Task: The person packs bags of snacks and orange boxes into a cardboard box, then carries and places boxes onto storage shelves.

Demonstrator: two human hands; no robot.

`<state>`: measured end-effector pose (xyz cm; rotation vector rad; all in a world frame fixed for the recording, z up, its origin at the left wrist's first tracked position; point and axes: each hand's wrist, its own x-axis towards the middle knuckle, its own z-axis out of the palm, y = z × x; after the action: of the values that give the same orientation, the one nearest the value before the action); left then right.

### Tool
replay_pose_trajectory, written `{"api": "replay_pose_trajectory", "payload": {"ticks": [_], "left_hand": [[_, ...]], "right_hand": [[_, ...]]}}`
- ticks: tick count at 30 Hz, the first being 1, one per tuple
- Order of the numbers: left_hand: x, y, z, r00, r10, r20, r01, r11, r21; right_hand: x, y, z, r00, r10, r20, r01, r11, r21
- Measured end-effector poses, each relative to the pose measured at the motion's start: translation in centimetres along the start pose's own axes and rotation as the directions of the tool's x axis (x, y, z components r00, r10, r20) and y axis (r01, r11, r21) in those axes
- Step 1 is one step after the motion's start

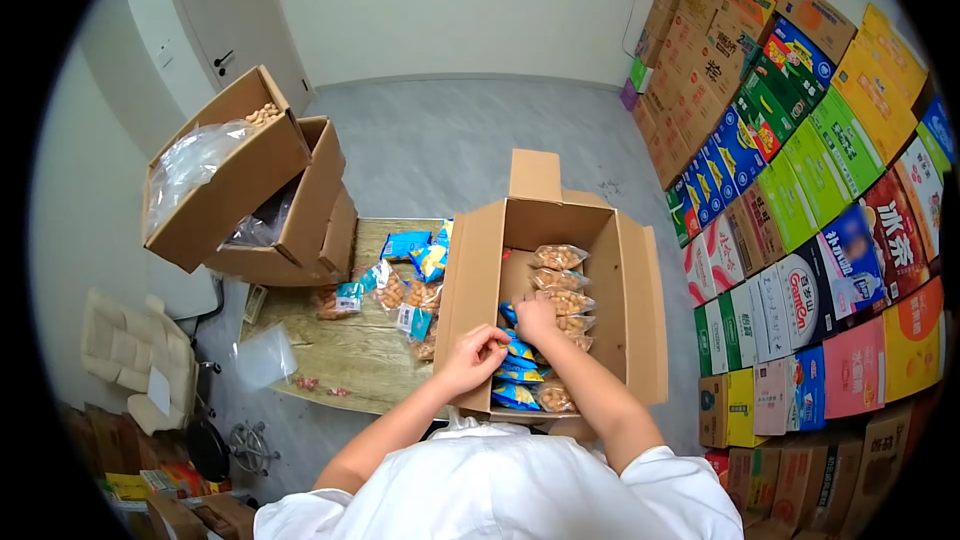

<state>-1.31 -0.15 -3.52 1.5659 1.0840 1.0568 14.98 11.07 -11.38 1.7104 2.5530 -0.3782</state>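
An open cardboard box (646, 320) stands in front of me. Inside it, clear bags of brown nuts (562, 280) form a column beside a column of blue snack bags (516, 396). My left hand (474, 358) is over the box's left wall, its fingers pinched at the edge of a blue snack bag. Farther in, my right hand (537, 316) reaches down between the two columns. Its fingers are bent around the end of another blue snack bag and partly hidden.
More blue packets (407, 245) and nut bags (390, 292) lie on the wooden table (370, 365) left of the box. Stacked cartons (240, 190) holding plastic and loose nuts stand at its far left. A cream chair (140, 350) is beyond; product boxes (790, 240) line the right.
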Motion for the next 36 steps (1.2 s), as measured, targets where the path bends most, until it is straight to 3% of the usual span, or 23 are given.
{"api": "replay_pose_trajectory", "payload": {"ticks": [2, 3, 6, 10, 11, 12, 13, 15, 16, 18, 19, 21, 23, 25, 27, 28, 29, 30, 31, 33, 34, 36], "left_hand": [[-0.1, 0.6, 0.0, 0.998, 0.049, 0.026, -0.051, 0.997, 0.063], [-0.2, 0.7, 0.1, 0.999, 0.045, 0.02, -0.047, 0.997, 0.062], [-0.5, 1.0, 0.4, 0.993, 0.115, 0.006, -0.116, 0.992, 0.054], [-0.6, 0.5, 0.3, 0.995, 0.094, 0.021, -0.094, 0.996, 0.006], [-0.4, -0.5, 0.2, 1.0, -0.019, 0.002, 0.019, 0.956, -0.294], [-0.4, -0.7, 0.0, 0.991, -0.131, 0.016, 0.117, 0.815, -0.567], [-0.3, -0.6, -0.4, 0.974, -0.218, -0.057, 0.134, 0.764, -0.632], [-0.2, -2.5, -1.9, 0.882, -0.378, -0.281, 0.122, 0.76, -0.639], [-0.2, -3.8, -2.9, 0.83, -0.392, -0.395, 0.045, 0.755, -0.654], [-0.8, -6.4, -4.8, 0.668, -0.503, -0.549, 0.041, 0.761, -0.647], [-1.3, -10.7, -5.9, 0.609, -0.431, -0.665, 0.085, 0.87, -0.486], [-2.3, -12.0, -8.0, 0.544, -0.552, -0.632, 0.249, 0.826, -0.506], [-3.2, -16.7, -9.2, 0.533, -0.532, -0.658, 0.318, 0.847, -0.426], [-2.6, -20.8, -9.9, 0.527, -0.505, -0.684, 0.384, 0.859, -0.338], [-1.5, -22.9, -10.5, 0.578, -0.317, -0.752, 0.39, 0.917, -0.087], [-0.4, -22.8, -10.9, 0.584, -0.314, -0.748, 0.386, 0.919, -0.085], [1.4, -22.1, -11.1, 0.642, -0.268, -0.718, 0.385, 0.923, -0.001], [3.2, -21.2, -11.4, 0.699, -0.224, -0.679, 0.377, 0.922, 0.083], [4.6, -19.8, -11.8, 0.706, -0.222, -0.673, 0.372, 0.924, 0.085], [7.4, -16.0, -12.3, 0.831, -0.078, -0.551, 0.423, 0.731, 0.536], [8.6, -15.1, -12.4, 0.835, -0.075, -0.545, 0.415, 0.735, 0.536], [10.9, -13.6, -12.7, 0.905, -0.187, -0.381, 0.418, 0.555, 0.72]], "right_hand": [[0.6, 0.0, 1.8, 0.979, -0.022, 0.205, 0.012, 0.999, 0.049], [0.8, -0.2, 1.9, 0.978, -0.026, 0.209, 0.017, 0.999, 0.048], [1.8, 0.2, 2.3, 0.888, -0.099, 0.449, -0.004, 0.975, 0.222], [0.9, -0.4, 2.4, 0.902, -0.097, 0.421, 0.041, 0.989, 0.139], [1.0, -0.7, 2.4, 0.9, -0.108, 0.422, 0.056, 0.989, 0.135], [0.8, -0.9, 2.9, 0.915, -0.045, 0.4, -0.002, 0.993, 0.118], [0.8, -1.0, 3.3, 0.926, 0.019, 0.376, -0.062, 0.993, 0.104], [1.2, -0.4, 2.7, 0.931, -0.005, 0.365, -0.031, 0.995, 0.093], [1.0, -0.4, 1.3, 0.93, -0.018, 0.367, -0.039, 0.989, 0.146], [0.9, 0.3, 0.9, 0.957, -0.067, 0.283, 0.001, 0.974, 0.227], [0.8, 0.5, 0.6, 0.956, -0.068, 0.285, 0.0, 0.973, 0.23], [0.3, 1.1, -0.9, 0.983, -0.112, 0.145, 0.063, 0.949, 0.307], [-0.2, 1.0, -2.4, 0.994, -0.077, 0.08, 0.047, 0.946, 0.32], [-1.2, -0.1, -5.5, 0.976, 0.181, -0.124, -0.089, 0.842, 0.532], [-2.8, -2.8, -7.6, 0.904, 0.138, -0.404, 0.114, 0.834, 0.539], [-3.5, -4.5, -8.4, 0.83, 0.064, -0.553, 0.243, 0.852, 0.463], [-4.1, -5.7, -8.7, 0.825, -0.103, -0.555, 0.342, 0.874, 0.346], [-5.3, -7.2, -9.1, 0.864, -0.204, -0.461, 0.342, 0.909, 0.237], [-5.8, -8.2, -9.0, 0.864, -0.196, -0.465, 0.334, 0.913, 0.235], [-6.4, -9.4, -8.6, 0.924, -0.297, -0.241, 0.325, 0.942, 0.085], [-6.3, -9.5, -8.3, 0.926, -0.29, -0.243, 0.317, 0.945, 0.081], [-5.9, -9.4, -7.8, 0.942, -0.273, -0.197, 0.277, 0.961, -0.005]]}}
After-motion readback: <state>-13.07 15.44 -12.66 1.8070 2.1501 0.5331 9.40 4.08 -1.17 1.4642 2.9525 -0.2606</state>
